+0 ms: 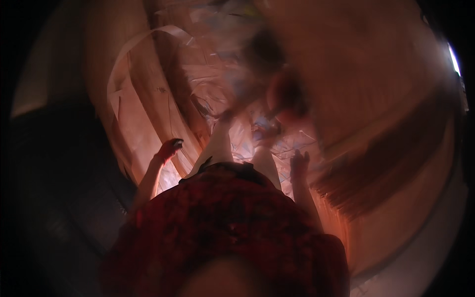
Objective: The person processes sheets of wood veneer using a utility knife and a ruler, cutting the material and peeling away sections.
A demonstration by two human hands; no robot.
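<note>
My left hand [168, 149] hangs at my left side beside stacked boards, its fingers curled round a small dark object [177, 142] with a pale edge. What kind of thing it is, the dim light does not let me tell. On the other side, my right hand [299, 162] hangs low over the littered floor. Its fingers point forward, slightly apart, and nothing shows in them. Between the two hands are my legs in pale legwear [217, 141].
Long wooden boards [158, 91] lie to the left, with a pale strap [129, 44] looping over them. A large brown stack [376, 64] fills the right. Crumpled scraps [213, 74] cover the floor ahead, where a blurred dark and reddish shape [287, 96] stands out.
</note>
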